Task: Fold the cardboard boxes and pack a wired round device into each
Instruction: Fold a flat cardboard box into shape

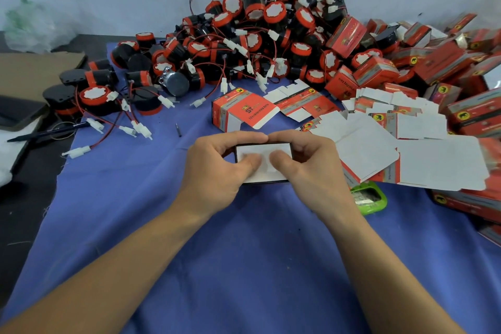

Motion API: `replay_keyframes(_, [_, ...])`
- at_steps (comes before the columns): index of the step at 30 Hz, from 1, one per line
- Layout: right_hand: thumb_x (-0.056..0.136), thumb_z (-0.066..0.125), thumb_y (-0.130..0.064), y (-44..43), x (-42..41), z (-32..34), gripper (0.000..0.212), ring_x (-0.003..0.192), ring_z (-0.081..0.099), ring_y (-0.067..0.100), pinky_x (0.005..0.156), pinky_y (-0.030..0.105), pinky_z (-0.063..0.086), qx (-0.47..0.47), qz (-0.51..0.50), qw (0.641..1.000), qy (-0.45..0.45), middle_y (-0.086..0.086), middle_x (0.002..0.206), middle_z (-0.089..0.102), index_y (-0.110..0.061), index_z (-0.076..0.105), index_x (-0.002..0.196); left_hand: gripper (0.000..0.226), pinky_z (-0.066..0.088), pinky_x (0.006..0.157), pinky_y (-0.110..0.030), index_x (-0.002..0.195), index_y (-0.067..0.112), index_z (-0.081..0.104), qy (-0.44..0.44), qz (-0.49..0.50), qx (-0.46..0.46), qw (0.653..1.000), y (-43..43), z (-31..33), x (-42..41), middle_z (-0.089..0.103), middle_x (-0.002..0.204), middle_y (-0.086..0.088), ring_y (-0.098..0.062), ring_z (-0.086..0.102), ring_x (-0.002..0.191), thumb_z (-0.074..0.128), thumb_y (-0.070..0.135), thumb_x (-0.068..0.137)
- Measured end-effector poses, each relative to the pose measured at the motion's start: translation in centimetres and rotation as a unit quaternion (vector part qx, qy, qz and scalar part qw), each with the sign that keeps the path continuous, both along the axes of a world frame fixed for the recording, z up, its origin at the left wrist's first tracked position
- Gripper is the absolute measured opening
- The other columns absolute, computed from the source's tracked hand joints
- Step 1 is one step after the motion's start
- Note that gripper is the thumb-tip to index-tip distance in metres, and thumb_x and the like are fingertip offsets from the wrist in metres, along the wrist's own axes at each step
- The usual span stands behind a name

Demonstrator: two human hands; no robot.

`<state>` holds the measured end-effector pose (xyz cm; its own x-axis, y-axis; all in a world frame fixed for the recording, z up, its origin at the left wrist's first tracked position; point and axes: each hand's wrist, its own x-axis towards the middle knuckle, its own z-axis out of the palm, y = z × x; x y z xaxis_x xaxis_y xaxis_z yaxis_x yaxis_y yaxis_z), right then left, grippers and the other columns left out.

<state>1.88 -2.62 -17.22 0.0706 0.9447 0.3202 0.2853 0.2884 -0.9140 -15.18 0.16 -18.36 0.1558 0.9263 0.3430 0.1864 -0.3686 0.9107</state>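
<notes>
A small cardboard box (263, 150) shows its white inner flap between my two hands, low over the blue cloth (244, 252). My left hand (219, 171) grips its left side, thumb pressed on the flap. My right hand (311, 168) grips the right side, thumb on the flap too. Behind them stands a folded red box (238, 111) with its lid flap open. A big heap of black-and-red round wired devices (244, 35) fills the back. Flat unfolded box blanks (379, 138) lie to the right.
Closed red boxes (447, 62) pile up at the far right. A green object (370, 198) lies beside my right wrist. A pen (48, 134) and brown cardboard (32, 70) are at the left. Loose white connectors (135, 130) trail over the cloth.
</notes>
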Motion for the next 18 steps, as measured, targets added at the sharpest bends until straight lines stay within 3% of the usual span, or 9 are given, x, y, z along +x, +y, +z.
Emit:
replay_keyframes(6, [0.09,0.065,-0.002,-0.06,0.01,0.2,0.039,0.078,0.065,0.002,0.068,0.01,0.044,0.005,-0.02,0.998,-0.061,-0.027,0.083,0.072,-0.038,0.076,0.098,0.045,0.055,0.087,-0.014,0.097,0.052,0.075,0.019,0.037,0.037,0.998,-0.57,0.01,0.2,0.074,0.104,0.032,0.005,0.071,0.102,0.079,0.008,0.086])
replay_keyframes(9, [0.093,0.066,-0.004,-0.14,0.08,0.04,0.033,0.076,0.06,-0.008,0.069,0.005,0.041,0.012,-0.035,0.995,-0.095,-0.038,0.076,0.063,-0.032,0.078,0.105,0.043,0.053,0.087,-0.012,0.099,0.049,0.076,0.03,0.041,0.041,0.998,-0.53,0.04,0.28,0.074,0.105,0.033,0.006,0.069,0.104,0.078,0.008,0.086])
replay_keyframes(14, [0.094,0.067,-0.018,-0.23,0.34,-0.05,0.029,0.09,0.062,-0.004,0.075,0.006,0.041,0.016,-0.07,0.983,-0.168,-0.035,0.087,0.067,-0.037,0.077,0.114,0.04,0.051,0.091,-0.011,0.1,0.046,0.077,0.02,0.018,0.03,0.999,-0.46,0.22,0.19,0.074,0.107,0.032,0.009,0.067,0.108,0.075,0.008,0.088])
replay_keyframes(18, [0.097,0.058,-0.029,-0.48,0.51,0.43,0.024,0.1,0.066,-0.004,0.081,0.01,0.046,0.005,-0.037,0.996,-0.077,-0.031,0.098,0.073,-0.04,0.078,0.103,0.022,0.053,0.098,-0.023,0.103,0.041,0.08,-0.043,-0.04,-0.013,0.998,-0.41,0.14,0.11,0.077,0.113,0.021,-0.001,0.068,0.116,0.066,0.026,0.092])
